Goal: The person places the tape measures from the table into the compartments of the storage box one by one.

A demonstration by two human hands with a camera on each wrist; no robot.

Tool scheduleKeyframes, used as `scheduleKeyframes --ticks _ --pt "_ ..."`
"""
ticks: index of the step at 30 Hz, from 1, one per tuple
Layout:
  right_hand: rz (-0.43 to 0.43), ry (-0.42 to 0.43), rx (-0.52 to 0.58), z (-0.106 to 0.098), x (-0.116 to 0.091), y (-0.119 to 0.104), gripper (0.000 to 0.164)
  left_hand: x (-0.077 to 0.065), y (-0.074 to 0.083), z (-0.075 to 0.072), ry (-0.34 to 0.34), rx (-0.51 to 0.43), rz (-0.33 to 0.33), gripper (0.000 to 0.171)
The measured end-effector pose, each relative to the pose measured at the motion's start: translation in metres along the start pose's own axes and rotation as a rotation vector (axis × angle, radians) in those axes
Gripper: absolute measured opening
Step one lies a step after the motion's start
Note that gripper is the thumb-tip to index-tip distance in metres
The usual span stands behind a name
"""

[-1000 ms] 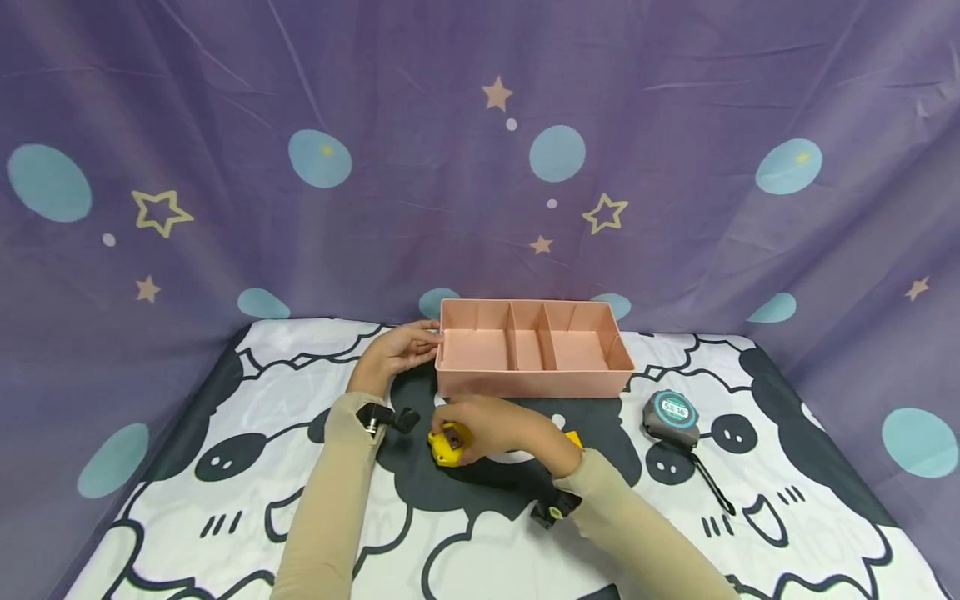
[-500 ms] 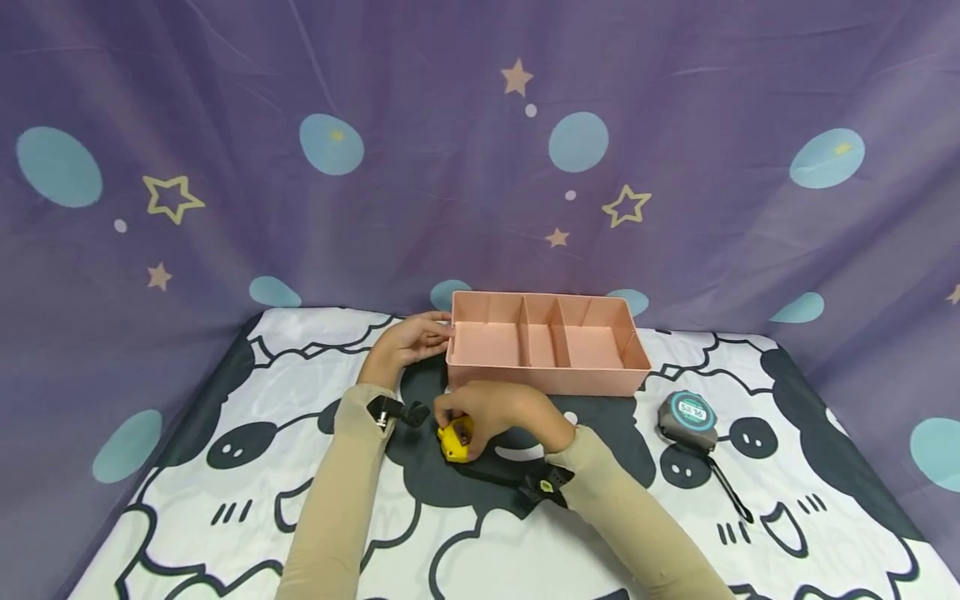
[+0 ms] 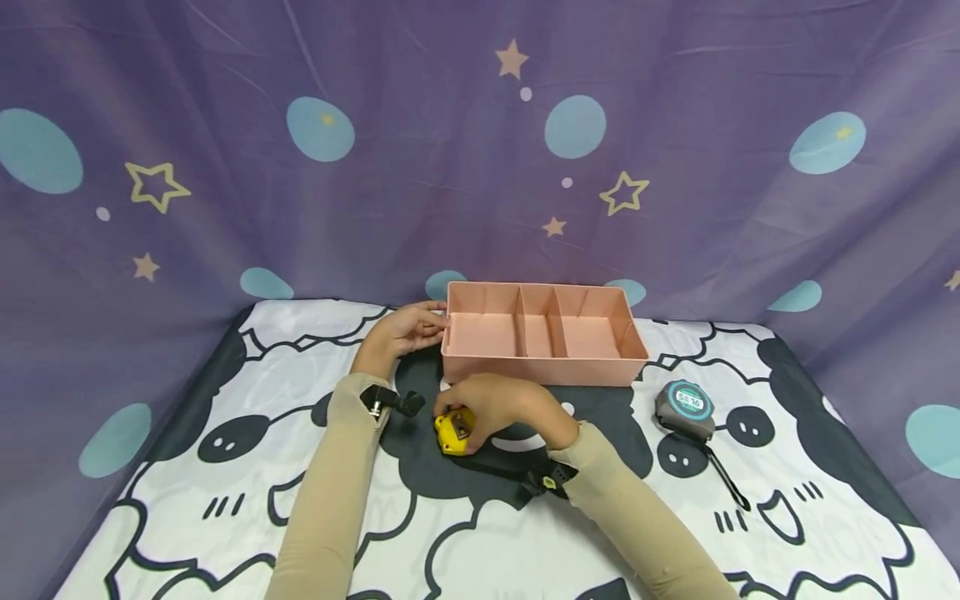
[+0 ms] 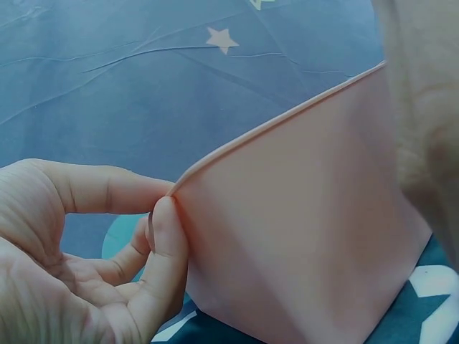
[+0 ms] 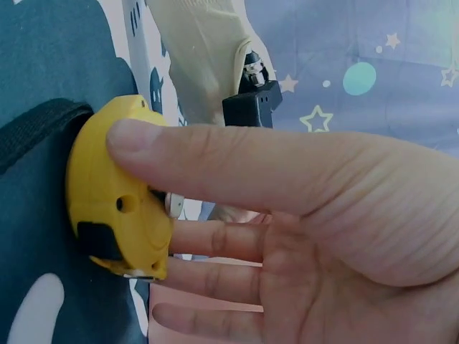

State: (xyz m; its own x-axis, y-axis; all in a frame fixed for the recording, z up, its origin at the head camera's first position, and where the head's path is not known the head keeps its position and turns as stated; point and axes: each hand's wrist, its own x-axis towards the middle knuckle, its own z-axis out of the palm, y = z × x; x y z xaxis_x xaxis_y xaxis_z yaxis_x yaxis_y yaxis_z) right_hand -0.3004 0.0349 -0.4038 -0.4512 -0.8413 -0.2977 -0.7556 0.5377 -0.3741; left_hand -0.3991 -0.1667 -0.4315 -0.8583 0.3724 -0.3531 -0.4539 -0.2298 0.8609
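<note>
My right hand (image 3: 498,408) grips a yellow tape measure (image 3: 453,431) low over the dark patch of the cloth, in front of the box. The right wrist view shows the thumb (image 5: 215,161) across one side of the yellow case and the other fingers behind it. A black strap (image 5: 43,129) lies beside the case. My left hand (image 3: 405,332) is at the left end of a pink box (image 3: 543,371) with three compartments. In the left wrist view, its thumb and index finger pinch the box's upper corner.
To the right of the box lies a grey tape measure (image 3: 685,410) with a teal round label and a black wrist strap (image 3: 727,477). A sheep-patterned cloth (image 3: 525,550) covers the table. A purple curtain (image 3: 420,183) hangs right behind the box.
The head view has shifted slightly. My right wrist has turned a little with the yellow tape measure, and a yellow patch beside that wrist is now out of sight. The left hand stays at the box.
</note>
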Motion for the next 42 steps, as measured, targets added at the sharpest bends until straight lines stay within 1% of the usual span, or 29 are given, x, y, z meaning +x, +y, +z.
scheduleKeyframes --ticks 5,8,10,12,15,18,24,28,30,32,35,42 --pt "-0.014 0.011 -0.003 0.001 0.0 0.001 0.058 -0.002 0.002 -0.002 -0.021 0.014 -0.009 0.048" --pt "-0.009 0.018 0.001 0.0 0.0 0.001 0.058 -0.002 0.004 0.001 -0.024 0.031 -0.007 0.055" --pt "-0.009 0.027 -0.002 -0.002 0.001 0.002 0.058 -0.002 0.007 0.004 0.003 0.051 0.001 0.062" --pt "-0.011 0.037 -0.014 -0.004 0.001 0.001 0.058 -0.001 0.01 0.007 0.043 0.069 0.012 0.065" --pt "-0.008 0.044 -0.041 -0.006 0.003 -0.001 0.06 -0.001 0.013 0.012 0.101 0.101 0.02 0.064" --pt "0.005 0.045 -0.067 -0.007 0.004 -0.002 0.062 -0.002 0.017 0.013 0.12 0.106 0.02 0.062" --pt "0.03 0.052 -0.124 -0.004 0.006 -0.007 0.064 -0.004 0.016 0.009 0.099 0.085 0.014 0.059" --pt "0.048 0.064 -0.176 0.002 0.008 -0.011 0.06 -0.004 0.012 0.007 0.078 0.057 0.003 0.052" --pt "0.051 0.066 -0.184 0.004 0.007 -0.011 0.057 -0.004 0.01 0.006 0.068 0.049 -0.003 0.049" --pt "0.053 0.069 -0.176 0.005 0.006 -0.011 0.056 -0.003 0.009 0.005 0.061 0.042 -0.007 0.049" --pt "0.047 0.071 -0.147 0.005 0.004 -0.009 0.058 -0.003 0.007 0.004 0.064 0.048 -0.011 0.053" --pt "0.008 0.071 -0.073 0.005 0.001 -0.003 0.058 -0.002 0.005 0.004 0.058 0.062 -0.006 0.06"
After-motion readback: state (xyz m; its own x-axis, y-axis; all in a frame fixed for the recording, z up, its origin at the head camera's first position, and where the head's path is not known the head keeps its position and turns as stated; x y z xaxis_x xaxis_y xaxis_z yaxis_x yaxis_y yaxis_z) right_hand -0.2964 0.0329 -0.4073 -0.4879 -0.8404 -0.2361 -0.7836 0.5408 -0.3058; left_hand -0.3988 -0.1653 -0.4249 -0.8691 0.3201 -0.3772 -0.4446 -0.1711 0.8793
